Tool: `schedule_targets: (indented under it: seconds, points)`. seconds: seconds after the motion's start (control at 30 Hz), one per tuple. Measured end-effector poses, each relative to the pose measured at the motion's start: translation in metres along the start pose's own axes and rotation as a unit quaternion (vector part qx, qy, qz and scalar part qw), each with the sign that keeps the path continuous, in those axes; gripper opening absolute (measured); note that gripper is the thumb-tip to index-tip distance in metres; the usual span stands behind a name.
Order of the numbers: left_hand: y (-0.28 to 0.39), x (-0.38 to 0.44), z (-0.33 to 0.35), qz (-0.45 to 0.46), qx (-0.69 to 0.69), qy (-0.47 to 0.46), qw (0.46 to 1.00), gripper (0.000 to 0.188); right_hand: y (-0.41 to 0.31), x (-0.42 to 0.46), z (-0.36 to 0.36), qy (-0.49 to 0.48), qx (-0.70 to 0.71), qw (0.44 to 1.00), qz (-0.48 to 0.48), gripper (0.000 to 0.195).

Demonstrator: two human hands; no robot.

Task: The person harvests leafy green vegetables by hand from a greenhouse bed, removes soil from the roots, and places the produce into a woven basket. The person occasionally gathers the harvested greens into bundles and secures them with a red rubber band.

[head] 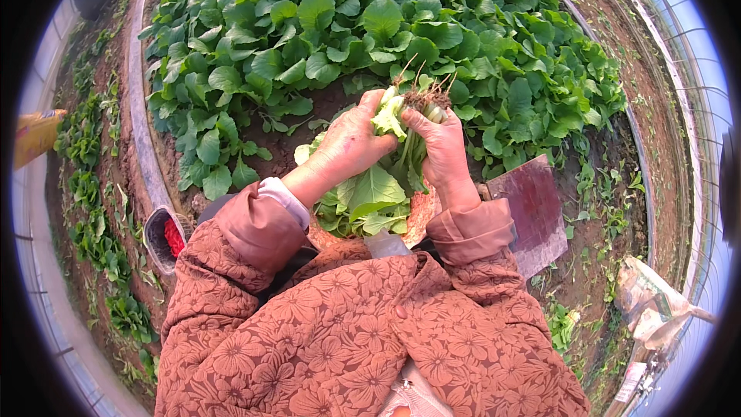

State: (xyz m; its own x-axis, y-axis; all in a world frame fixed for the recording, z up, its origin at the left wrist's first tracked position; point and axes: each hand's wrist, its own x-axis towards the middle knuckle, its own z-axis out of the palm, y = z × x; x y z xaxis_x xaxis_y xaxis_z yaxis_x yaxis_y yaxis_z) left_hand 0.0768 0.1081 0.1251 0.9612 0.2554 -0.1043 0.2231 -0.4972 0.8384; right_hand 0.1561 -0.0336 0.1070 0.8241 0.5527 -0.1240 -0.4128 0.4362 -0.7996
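Note:
My right hand (444, 153) grips a bunch of leafy greens (412, 147) just below the roots. The thin roots (428, 95) point up and away from me, with dark soil clinging to them. My left hand (350, 139) is closed beside it around a pale yellow-green leaf (389, 117) and stem at the bunch's near side. Broad green leaves (370, 191) hang below both hands over my lap, where more greens lie. How far the left fingers wrap behind the stems is hidden.
A dense bed of greens (382, 17) grows ahead. A reddish board (529, 208) lies at my right. An open container with red material (173, 237) stands at left. A whitish bag (651, 301), a yellow bag (37, 136) and loose greens (561, 327) are farther out.

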Motion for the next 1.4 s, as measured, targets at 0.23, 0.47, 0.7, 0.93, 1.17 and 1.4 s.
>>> schedule_targets:
  seconds: [0.23,0.47,0.7,0.93,1.17,1.4]
  points:
    - [-0.007,0.01,-0.017,-0.014,-0.113,0.005,0.994,0.066,-0.007,0.0,-0.002,-0.015,0.057,0.996,0.068,0.03]
    - [0.013,-0.001,-0.007,0.007,0.035,0.042,0.998,0.07,0.001,-0.002,0.005,-0.034,0.049,0.995,0.077,0.033]
    - [0.007,-0.008,0.002,0.156,0.096,0.051,0.982,0.073,0.008,0.002,-0.005,-0.066,0.055,0.989,0.117,0.032]
    - [0.002,-0.011,0.007,0.155,0.038,0.002,0.987,0.073,-0.002,-0.004,0.013,-0.073,0.033,0.995,0.061,0.03]
    - [0.02,-0.013,-0.013,0.077,0.022,0.001,0.997,0.059,-0.005,-0.002,0.0,-0.022,0.054,0.998,0.023,0.028]
    - [0.013,-0.018,0.004,0.201,0.278,0.136,0.929,0.035,-0.001,0.004,0.004,-0.031,0.04,0.999,-0.013,0.041]
